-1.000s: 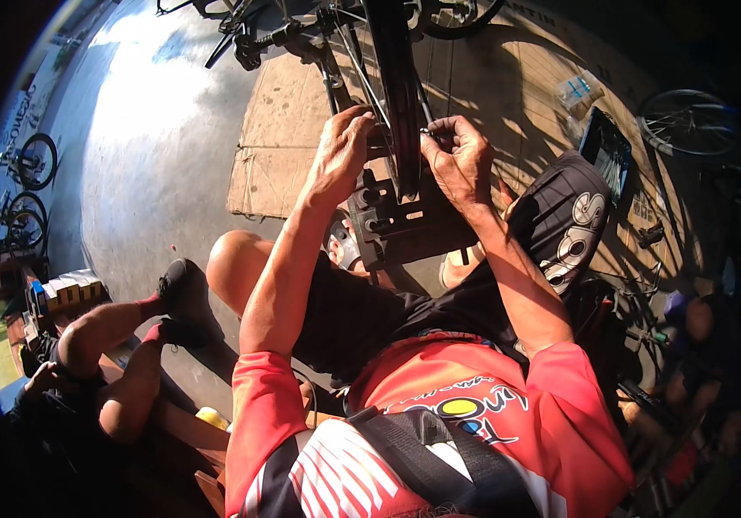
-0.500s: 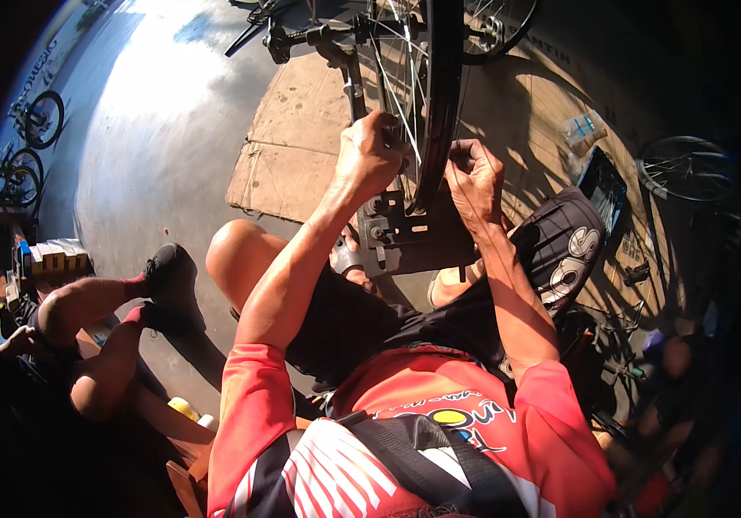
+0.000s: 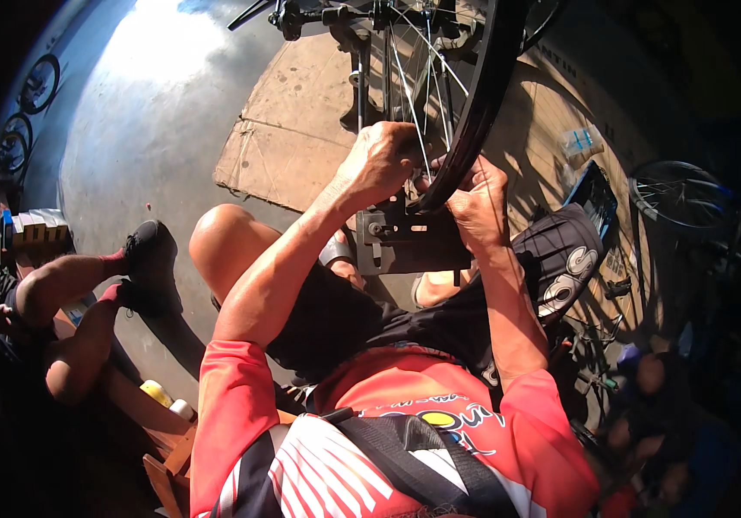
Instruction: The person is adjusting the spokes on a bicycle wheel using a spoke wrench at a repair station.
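Note:
A bicycle wheel (image 3: 487, 86) with a black rim and silver spokes stands upright in a dark metal stand (image 3: 409, 250). My left hand (image 3: 379, 160) is at the spokes left of the rim's lower part, fingers curled; what they grip is hidden. My right hand (image 3: 478, 198) is on the rim's right, its bent fingers reaching behind the rim toward the spokes; what they hold cannot be made out.
Cardboard (image 3: 262, 138) lies under the stand. A tool tray (image 3: 591, 194) and loose wheel (image 3: 673, 198) are on the right, bicycles (image 3: 38, 86) far left. Another person's legs (image 3: 77, 293) are at lower left, beside boxes (image 3: 38, 226); dim figures (image 3: 651, 406) are lower right.
The wheel's rim now slants further right at the top and shows more spokes. My left hand has moved right and down; my right hand has moved right and down, its fingers now partly behind the rim.

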{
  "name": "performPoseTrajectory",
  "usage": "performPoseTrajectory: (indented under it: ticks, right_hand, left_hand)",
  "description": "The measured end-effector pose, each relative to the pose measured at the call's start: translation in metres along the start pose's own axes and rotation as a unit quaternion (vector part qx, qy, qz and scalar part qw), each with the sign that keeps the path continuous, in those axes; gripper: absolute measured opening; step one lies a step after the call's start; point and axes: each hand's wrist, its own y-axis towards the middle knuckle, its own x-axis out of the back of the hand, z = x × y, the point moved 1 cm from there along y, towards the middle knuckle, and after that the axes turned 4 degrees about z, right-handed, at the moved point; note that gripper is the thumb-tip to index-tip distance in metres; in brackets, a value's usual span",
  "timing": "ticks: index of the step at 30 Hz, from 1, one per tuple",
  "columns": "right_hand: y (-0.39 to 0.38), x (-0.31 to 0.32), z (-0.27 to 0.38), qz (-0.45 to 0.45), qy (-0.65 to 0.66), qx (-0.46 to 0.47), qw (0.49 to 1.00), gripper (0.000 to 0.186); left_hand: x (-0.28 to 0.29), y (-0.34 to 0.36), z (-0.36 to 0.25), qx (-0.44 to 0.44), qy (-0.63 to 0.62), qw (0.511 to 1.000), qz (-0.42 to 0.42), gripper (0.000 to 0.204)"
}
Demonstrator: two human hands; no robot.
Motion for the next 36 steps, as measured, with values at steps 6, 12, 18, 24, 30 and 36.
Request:
performPoseTrajectory:
  ticks: [6,12,18,24,30,36]
  right_hand:
    - [0.005,0.000,0.008,0.050,0.014,-0.015,0.999,0.029]
    - [0.003,0.012,0.007,0.080,0.099,-0.043,0.991,0.030]
    - [0.002,0.015,-0.006,0.081,0.096,-0.063,0.990,0.030]
    - [0.007,0.014,-0.005,0.104,0.182,-0.092,0.973,0.026]
    - [0.013,0.017,0.007,-0.053,0.017,-0.002,0.998,0.017]
    - [0.005,0.006,0.000,-0.016,-0.127,0.033,0.991,0.020]
  left_hand:
    - [0.019,-0.018,-0.001,0.088,-0.117,0.984,0.097,0.071]
    - [-0.001,-0.019,0.014,0.091,-0.378,0.918,0.077,0.058]
    - [-0.012,-0.003,-0.002,0.063,-0.082,0.994,0.031,0.033]
    - [-0.007,-0.008,-0.017,-0.007,0.006,1.000,-0.012,0.028]
    - [-0.011,0.004,0.023,-0.004,-0.119,0.993,-0.014,0.046]
    - [-0.001,-0.003,0.001,0.010,-0.260,0.965,-0.004,0.041]
